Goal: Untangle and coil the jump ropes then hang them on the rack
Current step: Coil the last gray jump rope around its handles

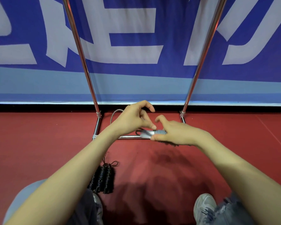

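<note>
Left hand [135,118], right hand [175,133] hold grey rope [159,132], banner [136,82] lettering illegible

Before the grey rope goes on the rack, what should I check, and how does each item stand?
1. Grey rope wound into a bundle: ok.
2. Right hand holds the bundle: ok.
3. Left hand at its loose end, end secured: cannot tell.
4. Grey cord loop by the rack foot trails free: not ok.
5. Black rope coiled, not yet hung: not ok.
6. Rack top bar free: cannot tell, out of frame.
</note>
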